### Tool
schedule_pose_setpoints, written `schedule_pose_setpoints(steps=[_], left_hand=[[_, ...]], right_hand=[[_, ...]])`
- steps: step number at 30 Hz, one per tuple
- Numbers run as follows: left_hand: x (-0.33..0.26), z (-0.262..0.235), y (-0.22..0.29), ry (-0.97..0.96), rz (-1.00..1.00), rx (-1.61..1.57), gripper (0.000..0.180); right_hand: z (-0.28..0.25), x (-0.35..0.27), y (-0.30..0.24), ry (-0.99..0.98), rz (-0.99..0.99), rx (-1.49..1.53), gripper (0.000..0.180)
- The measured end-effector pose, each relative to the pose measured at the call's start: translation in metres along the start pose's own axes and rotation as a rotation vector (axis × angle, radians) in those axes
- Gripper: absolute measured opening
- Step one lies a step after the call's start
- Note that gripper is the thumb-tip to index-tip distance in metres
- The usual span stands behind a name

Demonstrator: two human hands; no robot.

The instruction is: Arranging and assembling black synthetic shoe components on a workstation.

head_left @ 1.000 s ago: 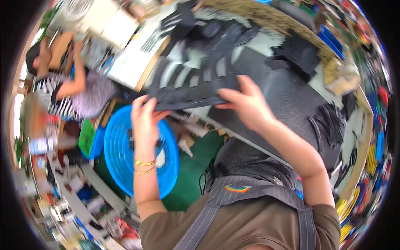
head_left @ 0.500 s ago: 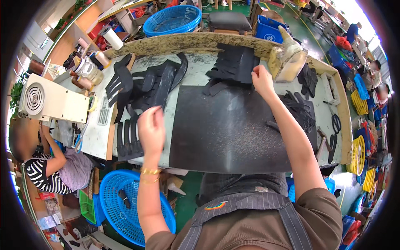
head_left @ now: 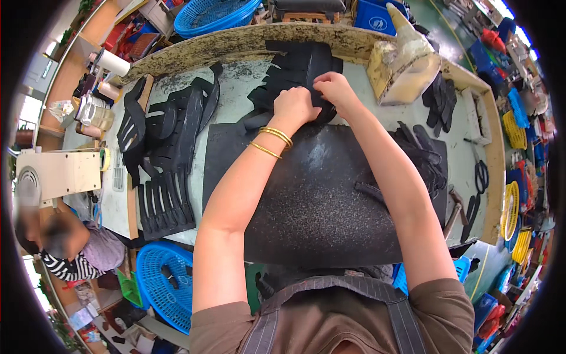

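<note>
A busy workshop with a green floor surrounds a pale table (head_left: 242, 72), whose far side has a raised, stained rim. A black mat (head_left: 318, 218) covers much of the table's near middle, with pale specks scattered over it. At the left, a co-worker (head_left: 71, 242) in a striped top sits near a blue basket (head_left: 154, 277). Slotted black pieces (head_left: 186, 118) lie on the table left of the mat. The black stack (head_left: 311, 57) is at the far middle of the table, between the rim and the mat. Both hands are at its near part: the left hand (head_left: 295, 106) with fingers curled, the right hand (head_left: 334, 89) just beside it, fingertips drawn together. Whether either one grasps a piece, I cannot tell. Black strips (head_left: 421, 154) are heaped on the mat's right part. Farther right lie a hammer (head_left: 454, 211) and scissors (head_left: 481, 177). Gold bangles (head_left: 276, 135) circle the left wrist.
</note>
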State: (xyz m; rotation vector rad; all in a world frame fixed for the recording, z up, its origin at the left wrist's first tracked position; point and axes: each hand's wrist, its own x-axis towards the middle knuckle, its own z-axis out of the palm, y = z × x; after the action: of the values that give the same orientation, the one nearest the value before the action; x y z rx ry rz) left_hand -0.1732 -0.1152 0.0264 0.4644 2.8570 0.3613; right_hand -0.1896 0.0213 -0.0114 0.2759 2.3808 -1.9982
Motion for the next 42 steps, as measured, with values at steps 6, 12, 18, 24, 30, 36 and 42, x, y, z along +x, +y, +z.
schedule_pose_setpoints(steps=[6,12,18,24,30,36,42], left_hand=[[0.003,0.013,0.021,0.053,-0.061,0.025,0.060],[-0.002,0.023,0.019,0.156,-0.045,0.076,0.069],[0.006,0.021,0.023,0.218,-0.061,0.153,0.066],[0.017,0.019,0.025,0.143,-0.092,0.228,0.042],[0.019,0.013,0.029,0.269,0.012,0.126,0.029],[-0.035,-0.072,-0.081,0.448,-0.049,-0.864,0.023],[-0.181,-0.154,-0.157,0.632,0.064,-1.666,0.029]], right_hand=[[0.009,0.005,0.007,0.219,0.206,0.049,0.033],[-0.015,-0.006,0.010,0.028,0.190,0.222,0.019],[-0.020,-0.007,0.006,-0.055,0.254,0.400,0.018],[-0.028,-0.004,0.021,-0.052,0.228,0.531,0.019],[-0.023,0.012,0.056,0.041,-0.025,0.006,0.028],[0.012,-0.019,0.033,0.098,-0.452,-0.415,0.014],[-0.002,-0.039,0.033,-0.030,-0.417,-0.802,0.031]])
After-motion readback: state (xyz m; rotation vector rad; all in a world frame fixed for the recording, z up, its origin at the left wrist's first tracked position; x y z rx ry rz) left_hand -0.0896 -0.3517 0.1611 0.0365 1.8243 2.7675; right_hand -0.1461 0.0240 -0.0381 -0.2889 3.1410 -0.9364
